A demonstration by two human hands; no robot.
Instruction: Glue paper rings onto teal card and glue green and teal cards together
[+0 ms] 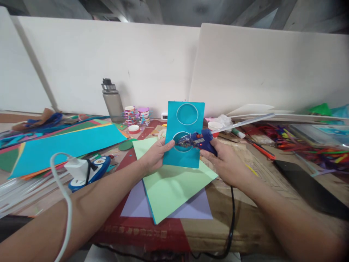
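Note:
My left hand (155,154) pinches the left edge of an upright blue card (180,160), which bears two pale ring outlines, one above the other. In my right hand (227,160) is a blue glue gun (204,140) with a long clear glue stick (245,122) sticking out of its back. The gun's nozzle reaches across the lower ring, close to my left thumb; whether it touches the card I cannot tell. Beneath both hands lie a light green sheet (177,193) and, under it, a lilac sheet (136,203).
Left are stacked coloured sheets (68,145), a power strip (89,176) with a white plug, and clear glue sticks (24,193). Behind stand a grey bottle (113,103) and small decorated cups (130,114). A cutter knife (263,150) and a black phone-like slab (308,185) lie right.

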